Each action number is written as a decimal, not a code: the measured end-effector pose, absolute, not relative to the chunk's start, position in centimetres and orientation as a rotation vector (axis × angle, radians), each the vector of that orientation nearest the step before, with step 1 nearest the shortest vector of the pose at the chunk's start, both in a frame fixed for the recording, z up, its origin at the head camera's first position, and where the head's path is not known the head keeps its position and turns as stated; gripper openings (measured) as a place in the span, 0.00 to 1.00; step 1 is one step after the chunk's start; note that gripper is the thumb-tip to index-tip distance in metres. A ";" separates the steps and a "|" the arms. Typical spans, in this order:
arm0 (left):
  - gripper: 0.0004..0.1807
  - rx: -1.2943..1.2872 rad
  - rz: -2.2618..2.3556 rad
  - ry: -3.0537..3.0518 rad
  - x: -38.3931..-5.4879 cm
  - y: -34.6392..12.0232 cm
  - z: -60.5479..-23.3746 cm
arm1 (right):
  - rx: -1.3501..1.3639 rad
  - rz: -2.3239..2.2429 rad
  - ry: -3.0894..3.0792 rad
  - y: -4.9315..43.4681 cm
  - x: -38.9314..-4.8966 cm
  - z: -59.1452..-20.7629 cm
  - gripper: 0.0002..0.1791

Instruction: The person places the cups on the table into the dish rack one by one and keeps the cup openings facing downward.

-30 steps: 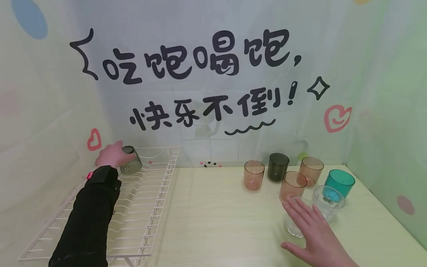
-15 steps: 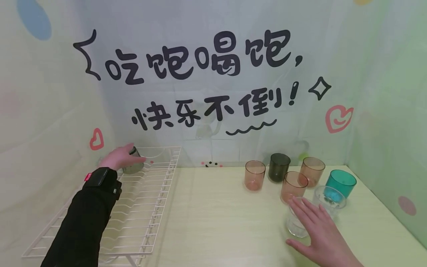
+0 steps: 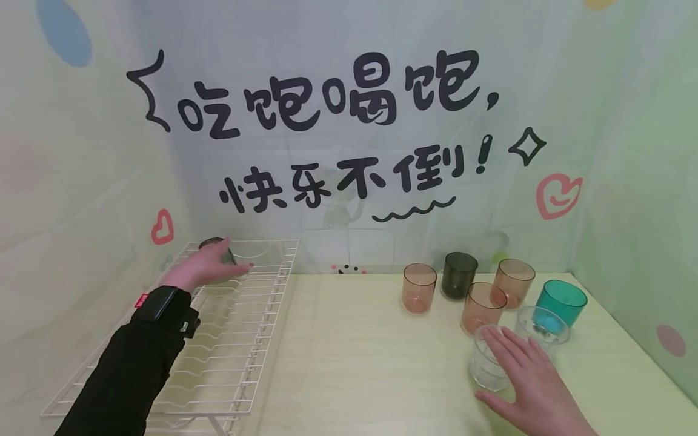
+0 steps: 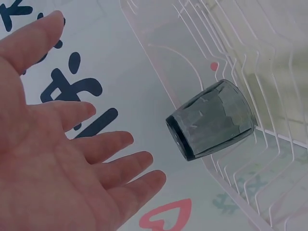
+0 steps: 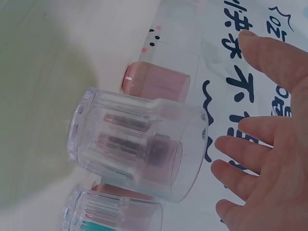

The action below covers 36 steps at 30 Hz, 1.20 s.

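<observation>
At the near right of the pale wooden table [image 3: 338, 369], the person's right hand [image 3: 529, 378] reaches out with fingers apart, gripping nothing. Just beyond its fingertips stands a clear, ribbed, see-through tumbler [image 5: 139, 144], upright; the right wrist view shows a gap between the two. A low sweep of that hand could, I think, knock this tumbler into its neighbours, its transparency making the rim easy to misjudge.

Just past it stands a second clear ribbed tumbler [image 3: 545, 327], overlapping from here a teal round tumbler [image 3: 567, 303] behind. Close by are three see-through orange-pink tumblers [image 3: 482, 312], the leftmost a little apart, and a smoky dark-grey tumbler [image 3: 459, 280] at the back. So tight a cluster would likely pass one bump along.

Along the left runs a white wire rack [image 3: 229, 346], a black sleeve [image 3: 117, 372] stretched over it. Towards its far end is the left hand [image 3: 204, 266], its fingers spread and holding nothing. A translucent grey tapered tumbler [image 4: 211, 125] sits on the wires, apparently mouth down, clear of the fingers. Such thin wires give uneven footing, so a brush from the hand might tip it.
</observation>
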State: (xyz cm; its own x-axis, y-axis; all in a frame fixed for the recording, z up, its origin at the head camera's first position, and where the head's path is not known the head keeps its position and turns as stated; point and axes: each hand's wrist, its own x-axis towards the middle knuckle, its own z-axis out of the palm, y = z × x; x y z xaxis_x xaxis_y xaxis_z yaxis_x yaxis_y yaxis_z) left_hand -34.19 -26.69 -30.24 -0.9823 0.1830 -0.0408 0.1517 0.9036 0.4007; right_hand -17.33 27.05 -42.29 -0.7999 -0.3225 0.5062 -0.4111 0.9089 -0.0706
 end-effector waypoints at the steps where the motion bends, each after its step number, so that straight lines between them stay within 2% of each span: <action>1: 0.60 0.267 0.626 2.990 -34.0 -26.6 -30.2 | 0.516 0.245 -2.587 27.1 -17.3 -42.3 0.51; 9: 0.55 0.383 0.568 3.048 -33.0 -25.7 -30.1 | 0.445 0.287 -2.688 27.2 -17.4 -42.3 0.51; 15: 0.57 0.450 0.572 3.054 -32.4 -24.6 -30.5 | 0.447 0.290 -2.688 27.3 -17.4 -42.4 0.51; 20: 0.55 0.487 0.586 3.049 -31.7 -23.8 -30.7 | 0.462 0.290 -2.663 27.5 -17.5 -42.5 0.51; 36: 0.52 0.664 0.595 3.007 -29.6 -21.2 -31.0 | 0.454 0.322 -2.640 27.7 -18.0 -42.7 0.41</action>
